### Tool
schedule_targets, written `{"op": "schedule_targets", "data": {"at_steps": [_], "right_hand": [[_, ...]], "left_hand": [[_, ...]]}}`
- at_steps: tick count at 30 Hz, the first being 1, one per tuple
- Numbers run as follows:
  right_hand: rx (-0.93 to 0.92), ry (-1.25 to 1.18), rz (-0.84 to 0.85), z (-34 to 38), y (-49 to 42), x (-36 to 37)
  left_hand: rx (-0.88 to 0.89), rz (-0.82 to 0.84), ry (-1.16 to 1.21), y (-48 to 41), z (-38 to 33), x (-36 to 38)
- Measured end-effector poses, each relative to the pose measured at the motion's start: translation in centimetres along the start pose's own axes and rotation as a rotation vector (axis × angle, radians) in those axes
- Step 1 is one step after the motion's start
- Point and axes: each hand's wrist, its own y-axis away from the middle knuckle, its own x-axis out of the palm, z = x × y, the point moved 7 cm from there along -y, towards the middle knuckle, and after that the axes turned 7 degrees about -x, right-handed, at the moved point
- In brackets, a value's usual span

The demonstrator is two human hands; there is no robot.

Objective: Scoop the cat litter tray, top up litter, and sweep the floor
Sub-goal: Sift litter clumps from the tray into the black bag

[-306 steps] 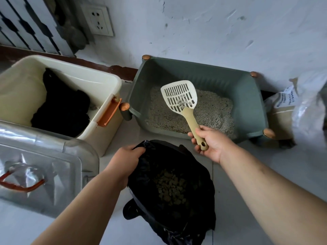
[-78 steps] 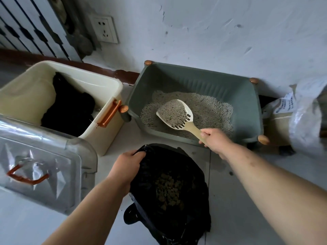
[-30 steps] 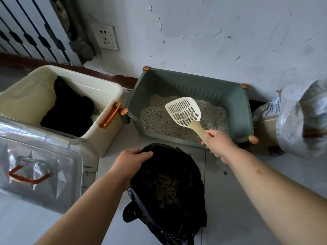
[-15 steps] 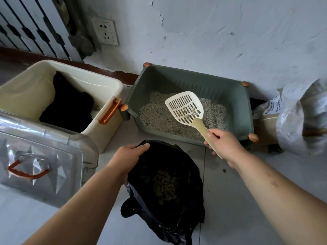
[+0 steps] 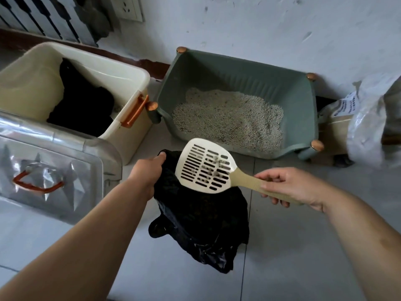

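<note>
Scoop (image 5: 205,166) held out over the mouth of the black bag (image 5: 201,218), its slotted cream head tilted so the flat face shows, with a few small grey bits caught in the slots. The right hand (image 5: 293,187) grasps the tan handle near its end, thumb on top and fingers wrapped underneath. The left hand (image 5: 147,172) clutches the bag's rim at its far left edge, fingers curled over the plastic and holding the opening apart. The bag sits on the pale tiled floor (image 5: 303,257), just in front of the green tray (image 5: 238,70), which stands against the white wall with copper-coloured knobs (image 5: 317,145) at its corners. Grey litter (image 5: 227,118) lies heaped inside the tray, thicker toward the right and front, leaving the back slope bare. Left of the tray, and almost touching it, is an open cream box (image 5: 32,83) with an orange latch (image 5: 134,111) on its side and something black (image 5: 80,101) bundled inside; I cannot tell what it is. A clear lid (image 5: 76,181) with an orange handle (image 5: 36,184) leans at the box's near side. To the right of the tray, a pale plastic sack (image 5: 368,118) slumps on the floor beside a printed packet (image 5: 340,109). A wall socket (image 5: 130,7) shows high on the wall behind the box
</note>
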Motion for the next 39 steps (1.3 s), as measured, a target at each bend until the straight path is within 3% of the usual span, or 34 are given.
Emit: {"op": "schedule_targets", "data": {"at_steps": [7, 12, 17, 23, 32, 35, 39], "right_hand": [[0.026, 0.343, 0.008, -0.2, 0.2, -0.7], [-0.081, 0.579, -0.239, 0.6, -0.4, -2.1], [-0.204, 0.909, -0.348, 3.3, 0.4, -0.7], [0.111, 1.03, -0.011, 1.0, 0.7, 3.2], [0.167, 1.183, 0.157, 2.2, 3.7, 5.1], [0.116, 1.238, 0.078, 2.5, 4.1, 6.1], [0.006, 1.203, -0.157, 1.3, 5.3, 7.5]], "left_hand": [[0.137, 0.047, -0.031, 0.2, -1.0, -0.1], [0.129, 0.05, -0.084, -0.1, -0.3, -0.5], [0.122, 0.031, -0.121, -0.6, 0.4, -0.9], [0.155, 0.083, -0.165, -0.3, 0.3, -0.5], [0.106, 0.277, -0.425, 0.2, 2.5, 1.8], [0.141, 0.228, -0.43, -0.2, 2.5, 1.7], [0.252, 0.099, -0.344, -1.2, 0.7, 0.5]]}}
